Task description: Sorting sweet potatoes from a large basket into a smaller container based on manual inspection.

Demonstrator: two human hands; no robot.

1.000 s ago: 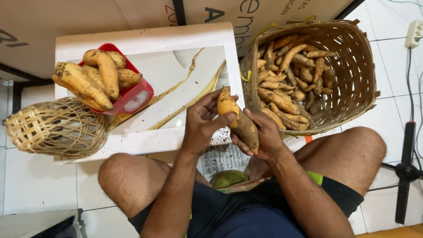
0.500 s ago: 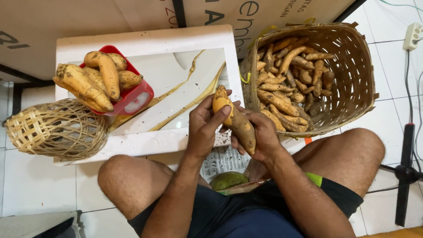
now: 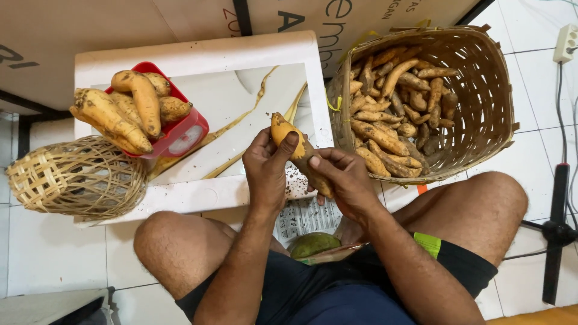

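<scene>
While the person sits on the tiled floor with knees spread, both hands hold one sweet potato [image 3: 299,153] above the near edge of a low white bench [image 3: 198,57]. The left hand [image 3: 268,171] has its grip clamped on the upper part of the root, thumb pressed just under the orange tip. The right hand [image 3: 340,180] has its fingers curled tight around the lower, dirt-covered part.

On the bench, at its left, a red scale [image 3: 183,132] carries a heap of pale yellow roots [image 3: 123,108]. A small woven basket [image 3: 75,177] lies on its side against the bench's left front corner. To the right, a large woven basket [image 3: 487,90] leans toward the person, filled with more sweet potatoes. Printed paper [image 3: 304,216] lies on the floor under the hands, and a green fruit [image 3: 313,244] sits between the thighs.
</scene>
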